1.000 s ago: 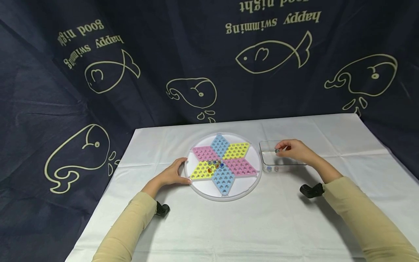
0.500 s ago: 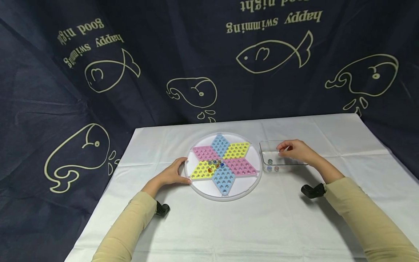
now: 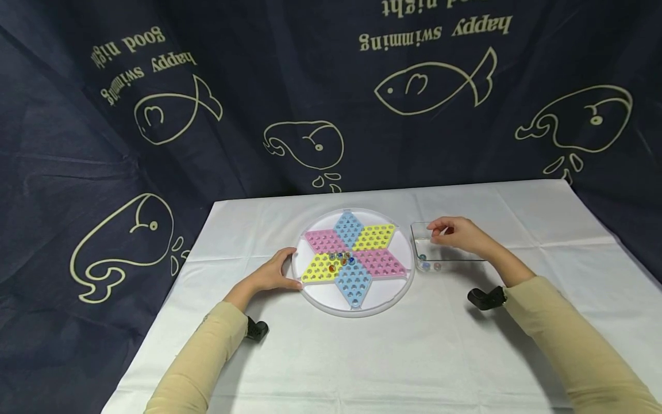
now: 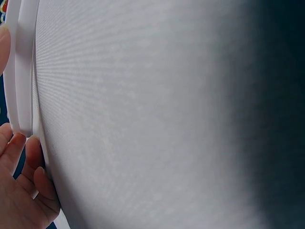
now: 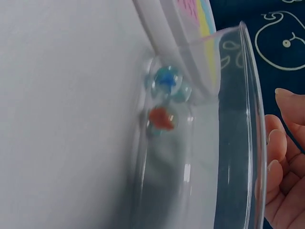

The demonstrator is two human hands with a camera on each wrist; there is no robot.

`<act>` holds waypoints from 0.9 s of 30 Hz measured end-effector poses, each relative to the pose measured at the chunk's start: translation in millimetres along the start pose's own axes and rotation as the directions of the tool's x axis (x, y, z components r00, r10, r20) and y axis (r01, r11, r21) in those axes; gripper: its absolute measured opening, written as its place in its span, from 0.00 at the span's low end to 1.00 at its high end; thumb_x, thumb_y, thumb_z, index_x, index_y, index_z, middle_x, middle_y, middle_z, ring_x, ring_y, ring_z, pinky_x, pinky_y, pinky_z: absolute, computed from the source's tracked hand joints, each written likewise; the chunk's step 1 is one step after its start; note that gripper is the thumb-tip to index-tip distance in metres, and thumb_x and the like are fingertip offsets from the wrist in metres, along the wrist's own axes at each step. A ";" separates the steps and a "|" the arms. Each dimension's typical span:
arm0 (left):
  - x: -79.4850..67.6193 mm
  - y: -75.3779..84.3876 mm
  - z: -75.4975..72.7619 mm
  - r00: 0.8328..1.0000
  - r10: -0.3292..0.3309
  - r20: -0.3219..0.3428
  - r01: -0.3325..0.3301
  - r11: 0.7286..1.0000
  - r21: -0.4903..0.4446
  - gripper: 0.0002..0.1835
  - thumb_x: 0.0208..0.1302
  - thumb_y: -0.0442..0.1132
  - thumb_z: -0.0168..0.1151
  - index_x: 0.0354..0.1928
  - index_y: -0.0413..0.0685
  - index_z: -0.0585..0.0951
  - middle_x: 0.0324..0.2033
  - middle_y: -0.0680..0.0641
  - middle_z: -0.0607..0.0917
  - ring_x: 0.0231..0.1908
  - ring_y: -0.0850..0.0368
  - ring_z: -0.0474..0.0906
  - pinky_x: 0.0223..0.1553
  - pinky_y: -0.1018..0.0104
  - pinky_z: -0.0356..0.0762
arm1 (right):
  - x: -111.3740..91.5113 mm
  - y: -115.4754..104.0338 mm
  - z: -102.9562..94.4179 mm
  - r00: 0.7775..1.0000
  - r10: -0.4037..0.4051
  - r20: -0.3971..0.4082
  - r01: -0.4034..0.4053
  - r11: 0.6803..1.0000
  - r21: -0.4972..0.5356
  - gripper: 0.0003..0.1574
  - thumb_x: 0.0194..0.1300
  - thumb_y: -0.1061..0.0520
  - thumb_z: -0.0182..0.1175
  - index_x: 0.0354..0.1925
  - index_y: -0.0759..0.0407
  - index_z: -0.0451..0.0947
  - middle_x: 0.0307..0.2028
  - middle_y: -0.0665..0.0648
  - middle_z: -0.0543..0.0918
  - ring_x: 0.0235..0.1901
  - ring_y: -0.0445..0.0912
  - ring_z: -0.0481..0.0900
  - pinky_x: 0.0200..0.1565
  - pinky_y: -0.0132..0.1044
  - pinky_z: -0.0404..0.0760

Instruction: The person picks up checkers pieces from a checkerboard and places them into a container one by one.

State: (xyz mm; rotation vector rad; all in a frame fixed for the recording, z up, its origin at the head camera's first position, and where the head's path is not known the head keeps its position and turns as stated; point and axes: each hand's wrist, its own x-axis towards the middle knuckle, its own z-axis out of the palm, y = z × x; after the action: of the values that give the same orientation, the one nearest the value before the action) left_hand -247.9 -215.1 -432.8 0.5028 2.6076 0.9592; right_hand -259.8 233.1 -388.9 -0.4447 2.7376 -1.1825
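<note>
My left hand holds the left rim of a round Chinese checkers board, thumb and fingers spread along it. In the left wrist view bent fingers meet the board's white rim. Several marbles sit in holes around the middle of the coloured star. My right hand hovers over a clear box, nothing visible between its loosely bent fingers. A greenish marble, a blue one and a red-orange one lie at the box's near left corner.
The white-clothed table carries the board, with the box just to its right. Behind and left hangs a dark blue curtain with fish and whale drawings. Black wrist cameras jut out below both wrists.
The right fingers have let go of the greenish marble, which dropped into the box and rolled to its near left. The right hand has shifted slightly left. The left hand stays put.
</note>
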 end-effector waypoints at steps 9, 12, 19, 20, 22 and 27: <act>-0.4 -1.2 -0.1 1.000 0.006 -0.001 -0.006 1.000 -0.004 0.53 0.43 0.48 0.73 0.67 0.40 0.54 0.67 0.37 0.54 0.67 0.41 0.49 0.67 0.48 0.48 | 17.4 -18.4 17.7 0.999 -0.038 0.029 0.036 0.998 0.060 0.21 0.57 0.62 0.61 0.48 0.71 0.74 0.35 0.59 0.78 0.30 0.43 0.70 0.30 0.30 0.71; -0.9 -0.5 -0.5 1.000 0.000 0.000 0.000 1.000 0.004 0.53 0.43 0.48 0.73 0.67 0.40 0.53 0.67 0.37 0.54 0.67 0.41 0.48 0.67 0.48 0.48 | 23.3 -26.3 25.2 0.998 -0.052 0.042 0.048 0.996 0.080 0.21 0.57 0.61 0.61 0.48 0.71 0.73 0.35 0.59 0.78 0.29 0.44 0.69 0.29 0.30 0.71; -0.4 -0.3 -1.0 1.000 -0.013 0.002 0.013 1.000 0.004 0.53 0.43 0.49 0.73 0.68 0.41 0.53 0.67 0.37 0.54 0.68 0.42 0.48 0.67 0.49 0.48 | 36.0 -42.3 45.0 0.993 -0.096 0.073 0.088 0.989 0.116 0.21 0.56 0.62 0.62 0.48 0.71 0.74 0.35 0.59 0.79 0.29 0.45 0.70 0.30 0.31 0.71; -0.1 -0.6 -1.1 1.000 -0.010 0.002 0.010 1.000 0.005 0.53 0.43 0.49 0.73 0.68 0.41 0.53 0.67 0.37 0.54 0.68 0.42 0.48 0.67 0.49 0.48 | 37.8 -44.5 48.0 0.992 -0.103 0.078 0.094 0.989 0.118 0.21 0.56 0.61 0.62 0.47 0.71 0.74 0.35 0.59 0.79 0.29 0.44 0.70 0.30 0.31 0.71; 0.2 -1.0 -1.1 1.000 -0.008 0.003 0.008 1.000 0.007 0.53 0.43 0.49 0.73 0.68 0.41 0.53 0.67 0.37 0.54 0.68 0.42 0.48 0.67 0.49 0.48 | 41.3 -49.2 53.8 0.990 -0.114 0.088 0.102 0.987 0.127 0.21 0.56 0.61 0.63 0.47 0.71 0.74 0.36 0.60 0.79 0.29 0.44 0.70 0.30 0.32 0.71; 0.6 -1.7 -1.1 1.000 -0.001 -0.001 0.001 1.000 0.011 0.53 0.43 0.48 0.73 0.68 0.40 0.53 0.67 0.37 0.53 0.68 0.42 0.48 0.67 0.49 0.47 | 46.3 -63.7 67.4 0.986 -0.122 0.116 0.106 0.985 0.135 0.23 0.56 0.61 0.62 0.49 0.71 0.73 0.37 0.61 0.78 0.28 0.44 0.69 0.32 0.32 0.71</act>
State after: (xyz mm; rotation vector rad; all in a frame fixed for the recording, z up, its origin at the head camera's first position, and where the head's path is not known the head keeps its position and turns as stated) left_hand -249.2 -216.7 -433.3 0.5033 2.6147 0.9456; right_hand -274.4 130.5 -388.7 -0.6440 2.5429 -1.3022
